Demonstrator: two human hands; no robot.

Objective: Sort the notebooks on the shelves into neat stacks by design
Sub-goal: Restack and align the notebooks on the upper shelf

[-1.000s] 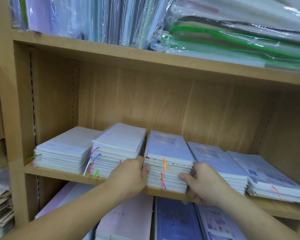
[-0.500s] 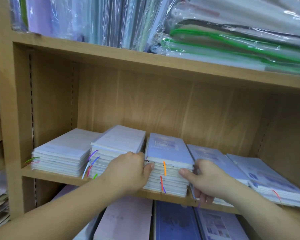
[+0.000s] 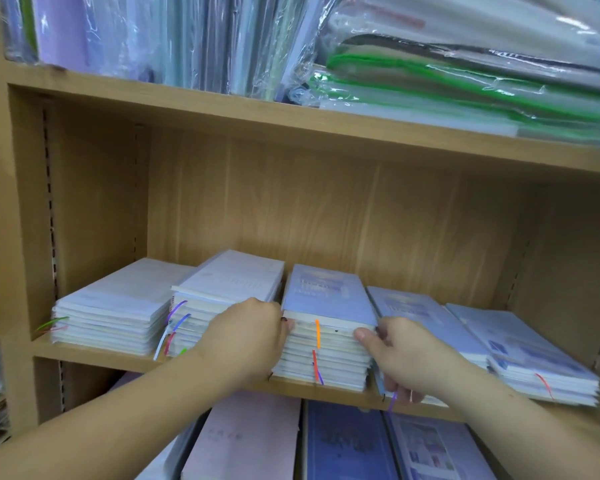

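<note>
Several notebook stacks lie side by side on the wooden shelf [image 3: 94,355]. The middle stack [image 3: 326,299] has a blue cover and orange ribbon markers. My left hand [image 3: 246,337] grips its left side, thumb at the front edge. My right hand [image 3: 402,358] grips its right side, thumb on the front edge, fingers curled down between it and the lower blue stack [image 3: 416,310] to the right. A white-covered stack [image 3: 232,278] stands just left of my left hand, and a lower white stack [image 3: 118,303] lies at the far left.
Another blue stack [image 3: 520,351] lies at the shelf's right end. Plastic-wrapped folders [image 3: 430,71] fill the shelf above. More notebooks [image 3: 347,441] stand in the compartment below. The cabinet's side wall [image 3: 14,220] is close on the left.
The view has drifted slightly. My right hand's fingers have slid deeper beside the middle stack. Both hands stay on the stack's sides.
</note>
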